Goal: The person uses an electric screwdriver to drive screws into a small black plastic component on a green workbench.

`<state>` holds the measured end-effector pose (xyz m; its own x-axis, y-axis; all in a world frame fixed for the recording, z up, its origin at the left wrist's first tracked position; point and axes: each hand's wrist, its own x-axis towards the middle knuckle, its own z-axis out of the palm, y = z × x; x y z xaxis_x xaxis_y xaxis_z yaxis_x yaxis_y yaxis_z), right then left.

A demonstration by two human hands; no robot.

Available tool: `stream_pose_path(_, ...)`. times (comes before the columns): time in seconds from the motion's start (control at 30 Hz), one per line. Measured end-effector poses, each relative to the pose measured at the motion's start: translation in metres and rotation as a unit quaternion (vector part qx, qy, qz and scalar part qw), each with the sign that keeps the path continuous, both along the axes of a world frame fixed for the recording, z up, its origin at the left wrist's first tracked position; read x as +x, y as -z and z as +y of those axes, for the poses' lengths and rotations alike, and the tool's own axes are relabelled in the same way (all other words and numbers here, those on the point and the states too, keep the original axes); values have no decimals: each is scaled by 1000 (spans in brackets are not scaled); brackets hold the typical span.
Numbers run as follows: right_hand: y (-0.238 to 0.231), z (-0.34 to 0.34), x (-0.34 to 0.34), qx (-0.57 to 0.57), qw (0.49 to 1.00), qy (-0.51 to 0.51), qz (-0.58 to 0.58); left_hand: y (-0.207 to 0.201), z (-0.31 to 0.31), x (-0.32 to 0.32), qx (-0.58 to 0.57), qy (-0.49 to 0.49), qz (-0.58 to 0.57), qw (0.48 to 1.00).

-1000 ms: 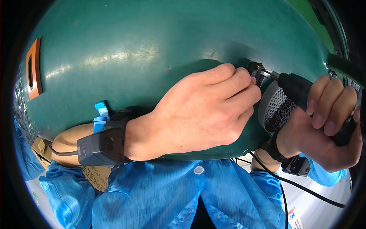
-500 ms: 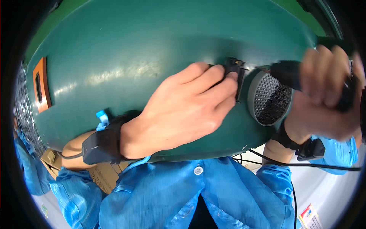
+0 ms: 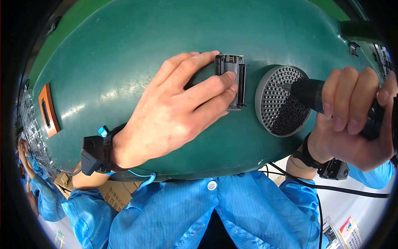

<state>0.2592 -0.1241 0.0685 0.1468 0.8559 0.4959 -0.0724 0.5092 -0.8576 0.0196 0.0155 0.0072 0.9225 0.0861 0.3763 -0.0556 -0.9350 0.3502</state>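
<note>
My left hand [image 3: 178, 114] is closed on a small black plastic housing [image 3: 239, 81] with metal contacts at its far end, steadying it on the green work surface with the fingertips. To the right of the housing stands a round grey screw dish [image 3: 260, 103], its perforated plate partly covered by a heap of tiny black screws [image 3: 288, 118]. My right hand [image 3: 352, 112] wraps round a black power screwdriver [image 3: 307, 93], held nearly level. Its bit tip is above the dish's holes; whether it touches a screw I cannot make out.
An orange rectangular frame [image 3: 53, 120] with a dark slot lies at the left of the green mat [image 3: 137, 41]. Clear plastic wrapping [image 3: 36, 128] lines the left edge. Below are a cardboard box [image 3: 116, 195] and a black cable [image 3: 348, 189]. Another person's blue sleeve [image 3: 47, 201] shows far left.
The left hand and housing appear further left, and the housing's contact side now shows more. The screwdriver, blurred before, is sharp now, its bit over the dish. The whole view has shifted slightly.
</note>
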Motion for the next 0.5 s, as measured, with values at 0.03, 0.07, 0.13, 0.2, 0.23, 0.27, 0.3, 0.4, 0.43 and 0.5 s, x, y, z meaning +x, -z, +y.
stream_pose_path(0.03, 0, 0, 1, -3, 1000, -3, -4, 1, 0, 0, -4, -1, -4, 1000)
stream_pose_path(0.07, 1, 1, 1, -3, 1000, -5, -7, 1, 0, 0, -8, -1, -9, 1000)
stream_pose_path(0.13, 1, 3, 0, -6, 1000, -9, -11, 1, 0, 0, -6, -1, -8, 1000)
stream_pose_path(0.2, 2, 4, 0, -8, 1000, -16, -16, 2, 0, 0, -4, -4, -7, 1000)
stream_pose_path(0.23, 1, 5, 0, -9, 1000, -19, -19, 4, -1, -1, -3, -2, -13, 1000)
stream_pose_path(0.27, 0, 6, 0, -12, 999, -26, -22, 5, -1, 0, -3, -1, -18, 1000)
stream_pose_path(0.3, -1, 7, 1, -12, 999, -30, -26, 4, 0, 0, -3, -3, -19, 1000)
stream_pose_path(0.4, -1, 7, 2, -11, 999, -43, -24, 2, 1, -2, -12, -4, -7, 1000)
stream_pose_path(0.43, 0, 7, 1, -11, 999, -48, -23, 3, 2, -2, -18, -3, -10, 1000)
stream_pose_path(0.5, -2, 10, -5, -14, 998, -14, -54, 3, 4, -3, -27, -9, -13, 999)
